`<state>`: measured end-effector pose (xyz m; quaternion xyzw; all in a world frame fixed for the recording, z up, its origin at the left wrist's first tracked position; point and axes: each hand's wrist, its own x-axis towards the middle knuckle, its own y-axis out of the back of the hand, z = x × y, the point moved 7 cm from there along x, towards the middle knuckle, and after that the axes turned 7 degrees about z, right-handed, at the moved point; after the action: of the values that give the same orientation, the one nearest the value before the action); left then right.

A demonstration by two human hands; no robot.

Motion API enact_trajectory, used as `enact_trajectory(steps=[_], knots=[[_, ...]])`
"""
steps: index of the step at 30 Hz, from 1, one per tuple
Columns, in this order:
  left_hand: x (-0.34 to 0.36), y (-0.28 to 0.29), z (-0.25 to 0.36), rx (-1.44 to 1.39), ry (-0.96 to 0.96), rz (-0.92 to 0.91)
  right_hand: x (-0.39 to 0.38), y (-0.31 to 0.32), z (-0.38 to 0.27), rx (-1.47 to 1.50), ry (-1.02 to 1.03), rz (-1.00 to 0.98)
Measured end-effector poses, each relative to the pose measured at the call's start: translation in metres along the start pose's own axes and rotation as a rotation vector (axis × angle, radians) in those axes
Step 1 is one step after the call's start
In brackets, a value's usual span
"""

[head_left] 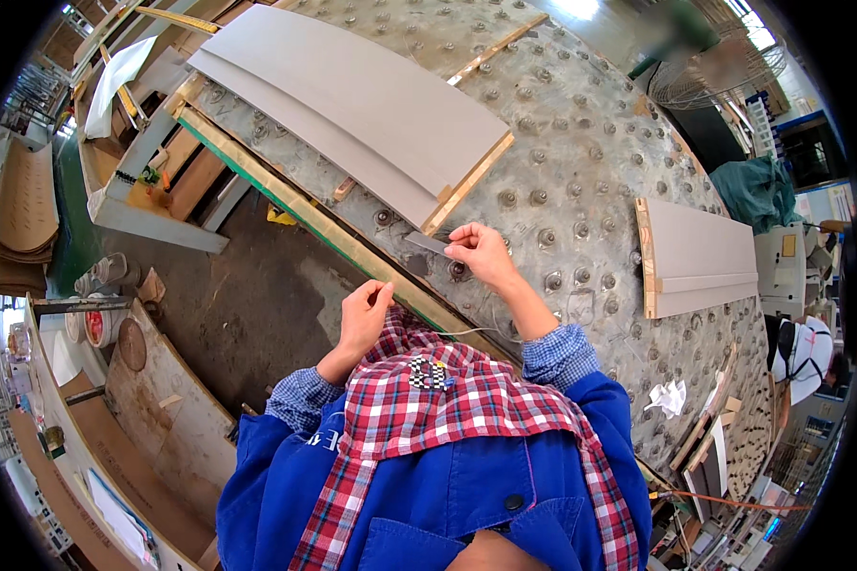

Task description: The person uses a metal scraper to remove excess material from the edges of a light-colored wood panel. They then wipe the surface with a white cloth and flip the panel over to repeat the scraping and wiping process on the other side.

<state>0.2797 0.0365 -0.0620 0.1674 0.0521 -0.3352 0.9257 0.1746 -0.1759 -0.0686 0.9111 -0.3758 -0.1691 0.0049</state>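
My right hand [483,255] pinches a thin, flat grey strip [427,243] between thumb and fingers. The strip points left, just below the near corner of a large grey panel [352,100] with a pale wooden edge. My left hand [362,322] is closed in a pinch in front of the table's near edge, close to my checked apron. Whatever its fingers may hold is too small or hidden to make out. Between my hands and the panel's corner runs the green-trimmed wooden edge [300,205] of the table.
The metal table [567,195] is studded with roller balls. A smaller grey panel [705,257] lies at the right, with a crumpled white paper [667,398] nearer me. A wooden board [162,395] and white buckets [103,326] stand at the left. A fan [724,67] is far right.
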Motion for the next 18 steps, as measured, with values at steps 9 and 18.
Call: enact_trajectory(steps=[9,18], knots=[[0.006,-0.012,0.009,-0.030,0.001,-0.042,-0.011,0.000,0.010,0.178,-0.036,0.061],[0.010,-0.025,0.003,-0.006,-0.013,-0.115,-0.006,-0.001,0.015,0.249,0.011,0.233]])
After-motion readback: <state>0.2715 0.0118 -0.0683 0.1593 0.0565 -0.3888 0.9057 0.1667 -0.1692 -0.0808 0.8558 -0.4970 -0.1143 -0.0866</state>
